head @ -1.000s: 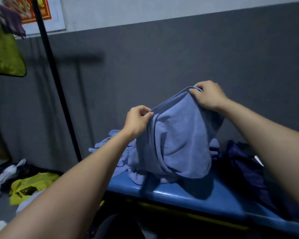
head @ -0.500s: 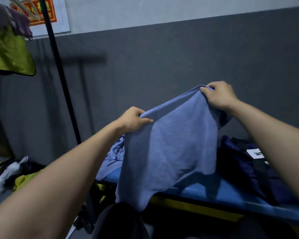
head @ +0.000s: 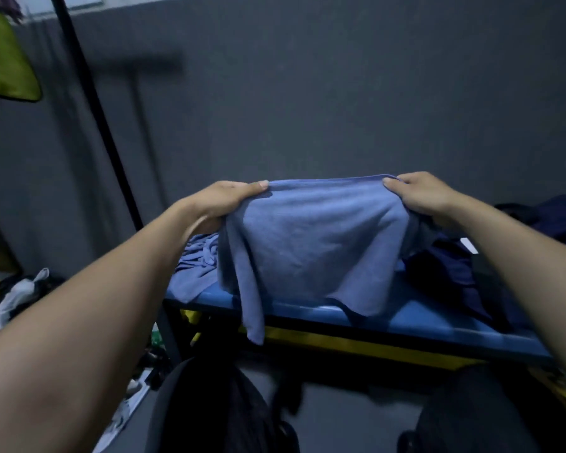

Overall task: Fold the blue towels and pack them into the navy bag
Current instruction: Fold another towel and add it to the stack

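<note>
— Green cloth (head: 4, 60) is hanging at the far left, up beside a black pole (head: 92, 103) that is leaning across the dark grey wall (head: 340, 93). Lower down, a white rag (head: 17, 299) is lying among darker clutter near the floor. Noting those first.

— And the hands?

— Left hand (head: 223, 201) is gripping the top left corner of a blue towel (head: 311, 243), thumb lying along the upper hem, fingers curled behind the fabric. Right hand (head: 422, 194) is pinching the top right corner the same way, thumb on the front. Both are closed on cloth, nothing slack.

— Where is the towel sitting?

— It is hanging stretched between the two hands, over the blue table (head: 406, 318). Its top edge is running almost level. The lower left corner is drooping past the table's near edge, in front of the yellow frame (head: 356, 344); the lower right part is trailing down to about the table top, though contact is hard to judge.

— Other towels?

— A crumpled towel pile (head: 196, 259) is lying at the table's left end, partly hidden behind the held one and spilling toward the left edge.

— The bag?

— The navy bag (head: 451, 276) is slumping at the right end of the table, behind the right forearm, with a white label (head: 469, 246) showing on it. Whether it is open, I cannot tell.
</note>
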